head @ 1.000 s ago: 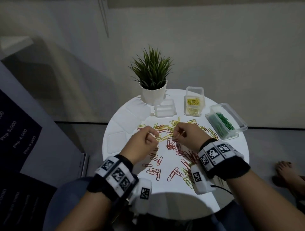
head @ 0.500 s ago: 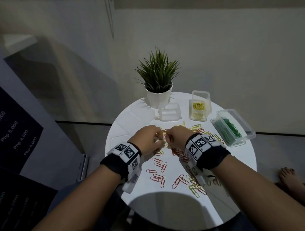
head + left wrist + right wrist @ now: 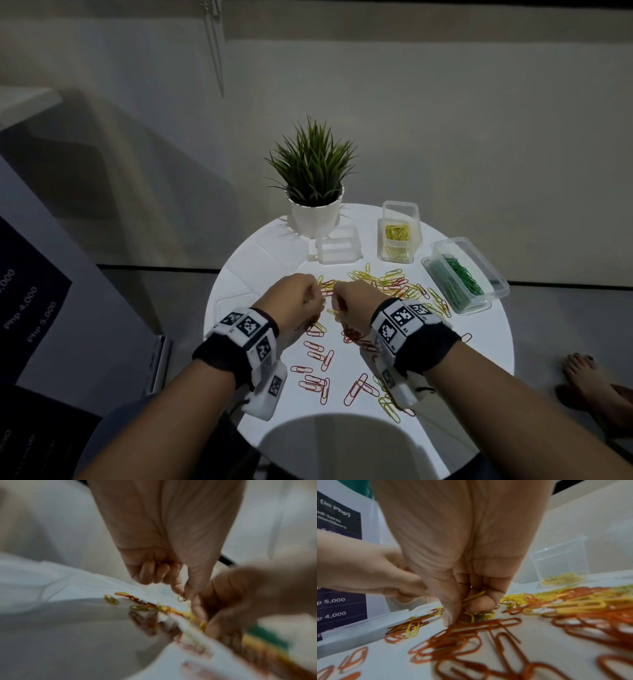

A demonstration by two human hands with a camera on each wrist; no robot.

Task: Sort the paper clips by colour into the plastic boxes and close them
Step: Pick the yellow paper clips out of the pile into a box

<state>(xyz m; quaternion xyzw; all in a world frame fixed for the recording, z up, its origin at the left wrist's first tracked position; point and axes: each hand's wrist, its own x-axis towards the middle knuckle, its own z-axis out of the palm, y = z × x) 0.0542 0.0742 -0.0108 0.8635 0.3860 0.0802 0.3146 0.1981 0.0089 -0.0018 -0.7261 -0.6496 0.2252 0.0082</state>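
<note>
One round white surface (image 3: 462, 359) carries everything, with a potted green grass-like plant in a white ribbed pot (image 3: 313, 202) at its far edge. Right of centre lies a long clear plastic box holding green paper clips (image 3: 466, 274), open on top; beside it toward the plant stands a small clear plastic box with yellow paper clips (image 3: 398, 238), its lid raised behind it. Between that box and the pot sits an empty small clear plastic box (image 3: 337, 250). Both hands meet over the middle of the surface, knuckles up, nearly touching. The right hand (image 3: 352, 303) has its fingers curled round several yellow paper clips (image 3: 474, 596) gathered in the palm, fingertips down among the loose pile. The left hand (image 3: 294, 301) is fisted, thumb and forefinger pinching one small yellowish paper clip (image 3: 181, 598) just above the surface. Loose red and yellow paper clips (image 3: 387, 284) lie scattered across the centre, mixed toward the far side; mostly red paper clips (image 3: 317, 380) lie nearer the person, between the wrists.
</note>
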